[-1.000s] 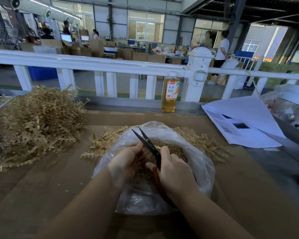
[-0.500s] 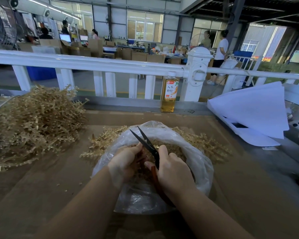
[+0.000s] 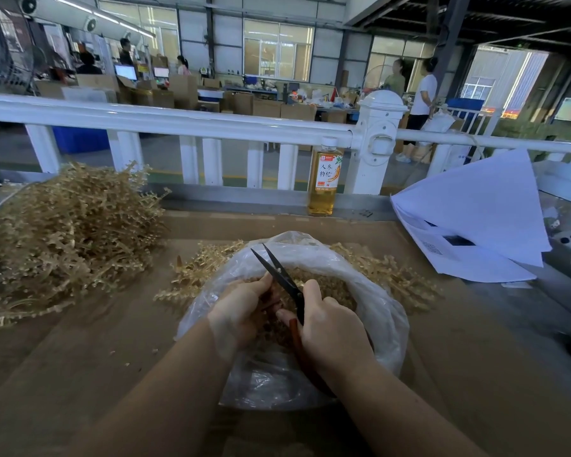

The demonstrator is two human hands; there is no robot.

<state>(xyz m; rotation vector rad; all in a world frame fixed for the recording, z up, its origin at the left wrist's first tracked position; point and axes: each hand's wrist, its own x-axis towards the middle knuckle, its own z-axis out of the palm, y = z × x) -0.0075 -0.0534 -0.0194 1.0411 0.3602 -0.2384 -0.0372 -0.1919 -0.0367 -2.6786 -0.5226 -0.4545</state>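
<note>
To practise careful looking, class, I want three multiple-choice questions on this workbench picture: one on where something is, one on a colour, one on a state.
1. Where does the bottle stand? A on the floor; B beside the white railing; C on the papers.
2. What colour are the blades of the scissors? A white; B yellow; C black.
3. How do those blades stand? A apart; B shut together; C broken off.
Answers:
B: it stands at the foot of the railing.
C: they show black against the clear bag.
A: their tips form a V while the right hand grips the handles.
</note>
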